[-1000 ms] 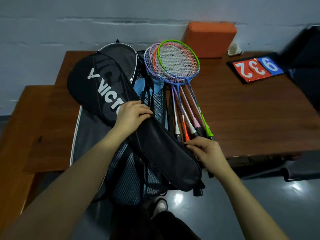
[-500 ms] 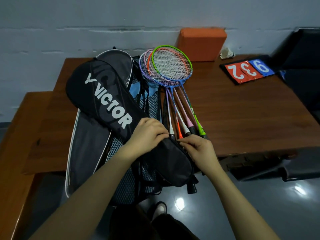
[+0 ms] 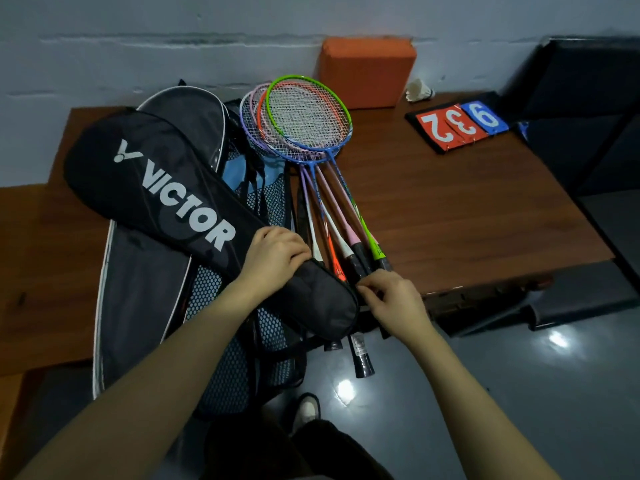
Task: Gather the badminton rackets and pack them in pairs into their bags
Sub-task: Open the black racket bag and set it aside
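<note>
Several badminton rackets [image 3: 313,188] with green, orange, pink, purple and blue frames lie fanned on the brown wooden worktop [image 3: 467,216], heads stacked toward the wall and grips overhanging the near edge. Just to their left, a black fabric racket bag printed "VICTOR" [image 3: 166,188] lies diagonally across a larger grey bag with white piping [image 3: 138,306] and blue mesh racket bags [image 3: 214,375].

Hand state:
- The left hand [image 3: 275,259] rests curled over the narrow handle end of the black bag, pinning it to the stack.
- The right hand [image 3: 394,299] sits at the bag's near-right edge, fingertips pinched together at what appears to be the zipper or opening. The pull itself is too small to confirm.
- The two hands are near each other but not touching.

Step in hand: judged as working the closure at the handle end of the black bag. Whether it already contains rackets cannot be told from outside.

Next move: run the closure along the bag edge while the left hand keeps the fabric taut. The loose rackets then need sorting into pairs, with shafts kept from crossing.

An orange foam block [image 3: 367,76], a white shuttlecock [image 3: 419,90] and a flip scoreboard [image 3: 462,124] stand at the far side.
</note>
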The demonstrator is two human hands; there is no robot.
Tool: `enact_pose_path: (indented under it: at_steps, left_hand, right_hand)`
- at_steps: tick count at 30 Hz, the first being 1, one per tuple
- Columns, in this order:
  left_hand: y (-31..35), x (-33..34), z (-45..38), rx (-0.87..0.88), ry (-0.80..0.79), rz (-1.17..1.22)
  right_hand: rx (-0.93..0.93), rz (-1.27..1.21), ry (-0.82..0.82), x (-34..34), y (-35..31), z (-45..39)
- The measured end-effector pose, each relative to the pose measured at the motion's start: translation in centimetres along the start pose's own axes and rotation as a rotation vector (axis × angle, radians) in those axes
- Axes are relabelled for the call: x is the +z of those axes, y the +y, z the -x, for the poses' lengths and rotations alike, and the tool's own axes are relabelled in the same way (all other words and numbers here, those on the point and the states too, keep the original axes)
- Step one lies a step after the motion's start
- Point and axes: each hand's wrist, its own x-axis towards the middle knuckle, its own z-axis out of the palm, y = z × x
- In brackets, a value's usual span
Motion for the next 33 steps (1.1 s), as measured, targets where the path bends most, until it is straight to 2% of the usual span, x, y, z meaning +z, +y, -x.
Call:
enact_pose_path:
  at_steps: [2,7,9,12,15,18,22,26,30,33]
  left_hand:
    - [-0.4,0.5,1.2,-0.098,0.012,-0.003]
    - [-1.5,0.3,5.2,-0.677,0.065,0.008]
    - [-2.0,0.4,6.6,-0.791,0.071,-0.009]
    - [-2.6,0.8,7.5,-0.837,0.043,0.058]
    - [-2.5,1.3,7.1,-0.873,0.066,0.184]
    - [-2.0,1.4,7.2,-0.898,0.199,0.396]
    - [-0.7,-0.1,8.2,-0.886,0.472,0.664]
    - [-0.6,-1.7,9.2,-0.830,0.673,0.738]
    - [-0.6,-2.8,10.1,-0.946,0.736,0.710]
    - [-0.9,-3.6,11.3,-0.890,0.795,0.714]
  right_hand:
    - [-0.023,0.067,-0.071,0.9,-0.6,-1.0]
    - [-0.070,0.155,-0.241,4.7,-2.9,-3.9]
    - [-0.109,0.185,-0.241,5.9,-4.0,-5.0]
    - [-0.148,0.259,-0.223,7.1,-5.6,-6.6]
    - [-0.141,0.206,-0.272,7.4,-6.6,-7.8]
    - [-0.144,0.079,-0.321,7.2,-6.8,-8.1]
    - [-0.212,-0.166,-0.410,6.4,-7.8,-7.2]
    - [-0.197,-0.348,-0.313,6.3,-9.7,-6.3]
    - [-0.330,-0.271,-0.202,7.1,-12.0,-5.2]
    - [-0.432,-0.192,-0.141,7.7,-13.6,-4.2]
